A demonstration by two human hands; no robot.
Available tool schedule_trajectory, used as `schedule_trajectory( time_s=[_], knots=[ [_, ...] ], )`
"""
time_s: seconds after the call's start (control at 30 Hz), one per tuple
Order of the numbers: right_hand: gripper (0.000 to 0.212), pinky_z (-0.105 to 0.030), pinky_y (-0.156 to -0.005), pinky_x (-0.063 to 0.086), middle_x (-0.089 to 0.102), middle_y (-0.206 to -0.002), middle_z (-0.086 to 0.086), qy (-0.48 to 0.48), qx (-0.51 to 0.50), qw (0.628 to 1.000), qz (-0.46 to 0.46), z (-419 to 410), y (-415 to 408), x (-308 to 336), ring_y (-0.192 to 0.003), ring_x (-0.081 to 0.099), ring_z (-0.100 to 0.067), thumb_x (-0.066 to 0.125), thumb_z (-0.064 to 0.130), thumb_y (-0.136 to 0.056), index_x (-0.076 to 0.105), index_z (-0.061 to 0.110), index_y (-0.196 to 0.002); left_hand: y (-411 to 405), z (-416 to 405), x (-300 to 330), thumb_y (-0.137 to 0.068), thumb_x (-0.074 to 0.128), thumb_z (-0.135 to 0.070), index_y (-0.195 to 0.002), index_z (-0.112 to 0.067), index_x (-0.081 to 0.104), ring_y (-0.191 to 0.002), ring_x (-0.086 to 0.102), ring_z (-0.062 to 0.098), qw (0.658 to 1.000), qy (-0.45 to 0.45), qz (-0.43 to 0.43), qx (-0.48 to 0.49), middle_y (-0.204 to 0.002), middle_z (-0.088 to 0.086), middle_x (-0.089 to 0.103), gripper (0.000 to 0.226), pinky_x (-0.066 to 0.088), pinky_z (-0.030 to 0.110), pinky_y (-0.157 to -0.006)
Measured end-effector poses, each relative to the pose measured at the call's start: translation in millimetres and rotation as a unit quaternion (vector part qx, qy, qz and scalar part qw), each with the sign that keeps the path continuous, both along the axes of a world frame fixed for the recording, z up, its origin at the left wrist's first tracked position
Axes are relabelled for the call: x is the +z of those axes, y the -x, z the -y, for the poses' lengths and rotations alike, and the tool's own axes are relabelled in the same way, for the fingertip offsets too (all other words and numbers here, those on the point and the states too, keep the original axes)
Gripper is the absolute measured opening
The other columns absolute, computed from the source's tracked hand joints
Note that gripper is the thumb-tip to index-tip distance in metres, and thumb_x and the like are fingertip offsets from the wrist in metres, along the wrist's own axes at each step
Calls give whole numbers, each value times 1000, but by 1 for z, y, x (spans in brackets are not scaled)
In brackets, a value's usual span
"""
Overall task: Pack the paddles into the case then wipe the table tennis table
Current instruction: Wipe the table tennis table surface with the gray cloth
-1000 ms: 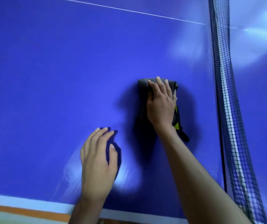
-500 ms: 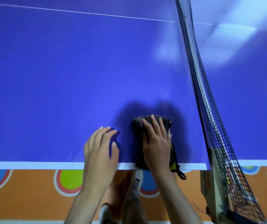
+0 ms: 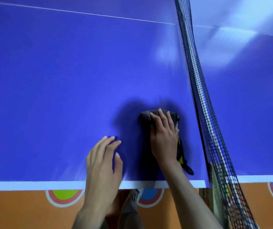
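From the head camera, the only view there is, the right hand [image 3: 163, 138] lies flat, fingers straight, pressing a dark grey cloth [image 3: 146, 117] onto the blue table tennis table [image 3: 66, 83], near the white edge stripe [image 3: 33, 185] and just left of the net [image 3: 198, 90]. The left hand [image 3: 103, 164] is released, fingers spread and relaxed, its tips resting on the blue top to the left of the cloth, the palm out over the near edge. If I had to name the risk, it is the net: the cloth sits close beside it, and a sweep carried too far right could catch the mesh or the loose black-and-yellow tail [image 3: 182, 157] that trails from under the right wrist. That tail could also drag off the near edge and pull the wad askew. Pressing with flat fingers and no real grip, the hand might slide off the cloth and leave it behind. As for the count: two hands, one cloth, one net, one table with a thin white centre line [image 3: 83, 13] across it, far from the hands. No paddles and no case show here, so I cannot tell how that part stands. Below the edge, an orange floor [image 3: 17, 212] with coloured circles, four of them showing, some only in part.
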State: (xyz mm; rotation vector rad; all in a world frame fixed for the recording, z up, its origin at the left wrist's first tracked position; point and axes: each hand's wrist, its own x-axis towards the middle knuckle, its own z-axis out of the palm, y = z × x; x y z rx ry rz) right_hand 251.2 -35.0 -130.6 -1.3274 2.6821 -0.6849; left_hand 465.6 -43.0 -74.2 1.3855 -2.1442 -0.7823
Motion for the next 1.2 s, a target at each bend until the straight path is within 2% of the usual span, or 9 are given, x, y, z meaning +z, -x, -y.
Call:
schedule_trajectory(
  time_s=[0.13, 0.37, 0.6, 0.73, 0.87, 1.0, 1.1, 1.2],
  knots=[
    [37, -57, -121, 28, 47, -159, 5, 23, -11, 1000, -13, 55, 47, -4, -153, 31, -22, 51, 28, -103, 61, 32, -139, 25, 20, -8, -99, 46, -23, -130, -21, 64, -143, 44, 15, 999, 28, -7, 19, -143, -8, 57, 36, 33, 39, -116],
    [37, -50, -126, 17, 48, -158, 7, 39, -5, 999, 4, 133, 117, -3, -153, 32, -20, 51, 29, -101, 63, 32, -137, 76, 56, -12, -99, 46, -21, -132, -23, 63, -143, 45, 15, 998, 48, -5, 37, -142, -7, 59, 37, 28, 31, -118],
    [37, -52, -126, 14, 49, -157, 7, 41, 26, 998, 26, 159, 146, -2, -152, 32, -20, 50, 32, -101, 64, 33, -135, 96, 58, -11, -98, 50, -17, -134, -28, 58, -144, 42, 12, 998, 51, 6, 20, -142, -9, 57, 38, 25, 27, -118],
    [37, -55, -125, 18, 47, -159, 8, 33, 32, 998, 31, 128, 132, 0, -153, 31, -19, 52, 31, -102, 62, 35, -137, 86, 40, -8, -96, 54, -12, -132, -23, 61, -143, 44, 15, 998, 67, 20, -2, -141, -6, 58, 38, 26, 29, -118],
    [37, -58, -122, 25, 44, -160, 12, 21, 20, 999, 31, 58, 103, 1, -155, 27, -17, 53, 31, -103, 60, 38, -139, 65, 18, -12, -98, 50, -17, -130, -20, 63, -141, 46, 19, 996, 74, 34, -19, -140, -4, 59, 35, 28, 33, -117],
    [41, -56, -121, 26, 42, -161, 12, 5, 7, 1000, 30, -18, 63, 5, -156, 24, -15, 56, 30, -102, 57, 38, -142, 42, -10, -13, -100, 51, -19, -131, -20, 62, -143, 44, 19, 998, 62, 27, -18, -141, -4, 58, 34, 32, 40, -118],
    [43, -54, -121, 27, 43, -161, 10, 5, -2, 1000, 30, -73, 34, 7, -155, 26, -16, 53, 31, -100, 58, 36, -142, 27, -29, -13, -100, 51, -19, -132, -16, 63, -142, 47, 20, 994, 94, 48, -24, -140, 0, 61, 35, 36, 45, -117],
    [45, -45, -124, 26, 44, -161, 8, 19, -6, 999, 31, -124, 13, 8, -155, 28, -18, 50, 31, -101, 58, 32, -144, 15, -43, -15, -100, 50, -21, -140, -13, 57, -144, 44, 20, 992, 104, 72, 19, -144, 3, 60, 42, 34, 49, -119]
  ],
)
